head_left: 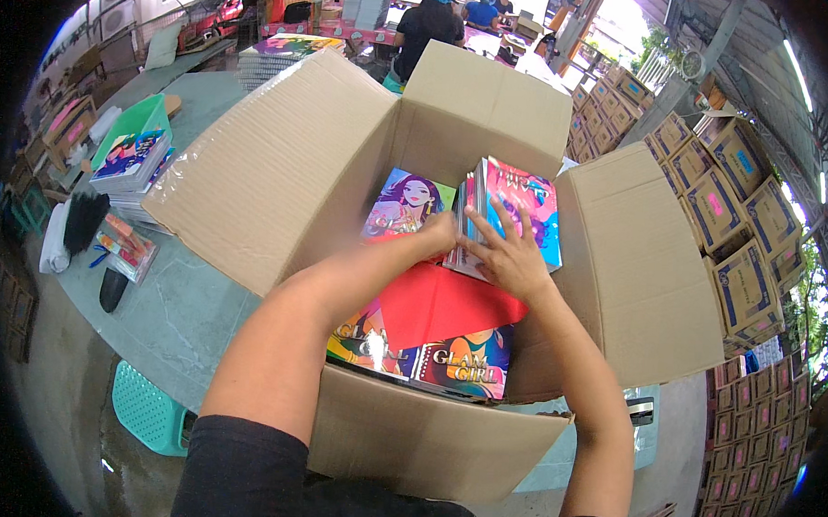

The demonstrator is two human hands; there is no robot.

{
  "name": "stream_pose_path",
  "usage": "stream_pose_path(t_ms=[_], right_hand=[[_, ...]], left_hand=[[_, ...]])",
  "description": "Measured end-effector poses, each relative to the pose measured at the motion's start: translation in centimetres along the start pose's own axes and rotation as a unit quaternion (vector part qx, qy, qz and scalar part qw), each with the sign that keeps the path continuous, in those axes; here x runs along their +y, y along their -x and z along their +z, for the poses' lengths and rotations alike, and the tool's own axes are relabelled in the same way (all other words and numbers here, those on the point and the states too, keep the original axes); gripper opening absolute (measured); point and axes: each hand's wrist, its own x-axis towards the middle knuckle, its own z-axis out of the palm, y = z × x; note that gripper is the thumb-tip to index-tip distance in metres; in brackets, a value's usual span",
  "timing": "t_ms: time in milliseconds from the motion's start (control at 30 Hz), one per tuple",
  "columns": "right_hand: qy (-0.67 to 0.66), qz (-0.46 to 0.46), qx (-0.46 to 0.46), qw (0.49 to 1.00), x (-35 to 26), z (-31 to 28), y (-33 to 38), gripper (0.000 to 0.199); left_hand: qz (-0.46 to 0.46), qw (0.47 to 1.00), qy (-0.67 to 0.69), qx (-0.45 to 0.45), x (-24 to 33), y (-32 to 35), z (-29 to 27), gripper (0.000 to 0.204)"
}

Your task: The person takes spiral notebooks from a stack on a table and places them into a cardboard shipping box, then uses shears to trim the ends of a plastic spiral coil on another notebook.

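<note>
Head view: both my hands are inside the open cardboard box (280,172), whose four flaps stand spread outward on the grey-green table (179,319). My right hand (512,257) lies flat with fingers spread on the cover of a stack of colourful notebooks (525,208), which is tilted up against the far right corner of the box; the fingers (500,210) press on the top cover rather than closing round it. My left hand (440,234) is at the left edge of the same stack, touching it; its fingers are hidden behind the stack, so I cannot tell whether they are curled about it or open. Inside the box, left of the stack, a notebook with an illustrated figure on its cover (405,203) lies flat. Nearer to me in the box a red sheet (440,300) covers part of the layer, and spiral-bound notebooks (456,365) lie at the near wall. On the table left of the box: a pile of notebooks (130,157) with a green tray (131,121) behind it. Right of the box, stacked cartons (734,224) stand well apart. Beyond the box, other people (427,22) work at another table.
</note>
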Motion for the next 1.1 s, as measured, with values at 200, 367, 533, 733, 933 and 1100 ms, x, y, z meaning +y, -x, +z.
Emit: stream_pose_path(t_ms=[200, 367, 533, 733, 933, 1100], right_hand=[[0.015, -0.009, -0.023, 1.0, -0.9, 1.7, 0.6, 0.037], [-0.112, -0.003, -0.046, 0.993, 0.1, 0.3, 0.2, 0.031], [-0.128, 0.033, -0.041, 0.99, 1.6, -1.3, -0.5, 0.032], [-0.181, 0.075, 0.021, 0.98, 2.8, -0.9, 0.0, 0.045], [-0.297, 0.176, 0.168, 0.923, 3.6, -2.7, -0.7, 0.094], [-0.438, 0.309, 0.001, 0.844, 3.3, -4.5, -0.7, 0.104]], left_hand=[[-0.132, 0.961, 0.018, -0.241, 1.2, 0.3, -3.0, 0.039], [-0.104, 0.967, 0.069, -0.223, 0.1, -0.5, -3.9, 0.042], [-0.136, 0.945, 0.125, -0.269, 0.9, -1.0, -4.5, 0.028], [-0.216, 0.885, 0.317, -0.264, 3.4, -1.1, -4.3, 0.021], [-0.27, 0.774, 0.528, -0.223, 4.4, -1.1, -3.6, 0.065], [-0.244, 0.703, 0.613, -0.268, 8.0, 0.1, -3.7, 0.094]])
